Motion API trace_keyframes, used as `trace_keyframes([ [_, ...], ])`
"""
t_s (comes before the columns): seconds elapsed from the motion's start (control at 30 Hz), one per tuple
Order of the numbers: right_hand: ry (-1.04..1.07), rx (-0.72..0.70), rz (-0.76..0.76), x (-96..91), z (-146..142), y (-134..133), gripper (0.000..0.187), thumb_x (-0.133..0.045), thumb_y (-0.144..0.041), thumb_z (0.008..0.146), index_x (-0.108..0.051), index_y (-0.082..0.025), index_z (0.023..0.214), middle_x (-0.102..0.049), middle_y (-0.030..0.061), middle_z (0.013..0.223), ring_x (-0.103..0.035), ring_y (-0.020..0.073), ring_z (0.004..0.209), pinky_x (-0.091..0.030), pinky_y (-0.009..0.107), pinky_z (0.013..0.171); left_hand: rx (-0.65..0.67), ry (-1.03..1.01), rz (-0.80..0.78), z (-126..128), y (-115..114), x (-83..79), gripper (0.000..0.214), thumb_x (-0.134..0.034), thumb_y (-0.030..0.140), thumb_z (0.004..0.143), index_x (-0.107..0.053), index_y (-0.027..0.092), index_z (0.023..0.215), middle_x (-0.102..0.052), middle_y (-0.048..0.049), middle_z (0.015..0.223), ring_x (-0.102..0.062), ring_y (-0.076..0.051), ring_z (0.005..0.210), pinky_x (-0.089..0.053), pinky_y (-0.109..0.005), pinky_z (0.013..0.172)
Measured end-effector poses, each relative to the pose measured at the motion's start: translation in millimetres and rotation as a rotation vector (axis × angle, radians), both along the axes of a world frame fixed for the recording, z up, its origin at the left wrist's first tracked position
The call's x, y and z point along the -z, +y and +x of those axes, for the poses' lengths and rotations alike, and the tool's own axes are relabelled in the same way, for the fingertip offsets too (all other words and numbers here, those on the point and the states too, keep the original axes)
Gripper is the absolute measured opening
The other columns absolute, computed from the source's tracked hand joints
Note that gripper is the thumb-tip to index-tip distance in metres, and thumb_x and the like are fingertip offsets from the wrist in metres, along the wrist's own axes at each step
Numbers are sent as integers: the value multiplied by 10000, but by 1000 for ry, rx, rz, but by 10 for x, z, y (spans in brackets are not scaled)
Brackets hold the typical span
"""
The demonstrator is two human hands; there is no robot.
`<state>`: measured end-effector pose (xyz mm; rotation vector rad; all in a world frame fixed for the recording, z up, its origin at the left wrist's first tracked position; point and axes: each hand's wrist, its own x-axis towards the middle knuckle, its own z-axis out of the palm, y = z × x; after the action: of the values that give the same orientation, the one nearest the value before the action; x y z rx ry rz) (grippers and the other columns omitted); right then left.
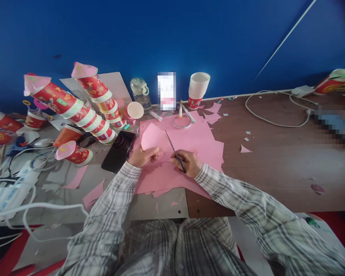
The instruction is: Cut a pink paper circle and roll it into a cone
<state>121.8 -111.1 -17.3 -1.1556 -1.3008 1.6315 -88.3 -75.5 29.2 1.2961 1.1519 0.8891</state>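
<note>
My left hand [146,156] grips a piece of pink paper [153,136] whose upper edge is cut in a curve. In my right hand [188,163] is a pair of scissors [179,159], blades pointing up and away, just right of that piece. Below both hands lie larger pink sheets [209,153], stacked unevenly. A ring-shaped object [182,122] and two markers [189,114] rest at the sheets' far edge. Whether the scissor blades touch the paper, I cannot tell.
Leaning stacks of red paper cups [71,105] with pink tops stand at the left. A black phone [119,151] lies beside my left wrist. Against the blue wall are a water bottle [140,94], a lit screen [166,92] and stacked cups [199,90]. Cables [248,105] and paper scraps lie around.
</note>
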Motion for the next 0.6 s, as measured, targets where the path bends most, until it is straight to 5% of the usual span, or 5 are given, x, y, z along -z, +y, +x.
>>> trace_keyframes([
  [0.33,56,35,45,132,-61,17,818,-1039,-971,669,-659,-285,901,-611,-80,524,-533,138,467,-462,282,474,-187,-288,26,147,7,51,265,-628,350,633,-556,101,689,-529,-15,508,-490,-116,455,-356,-240,395],
  [0.6,111,119,96,155,49,93,821,-1145,-808,687,-690,-283,1125,-771,-31,825,-721,202,737,-642,369,710,-99,-159,45,205,-43,112,265,-561,380,689,-555,121,635,-525,-14,508,-471,-114,448,-358,-260,418],
])
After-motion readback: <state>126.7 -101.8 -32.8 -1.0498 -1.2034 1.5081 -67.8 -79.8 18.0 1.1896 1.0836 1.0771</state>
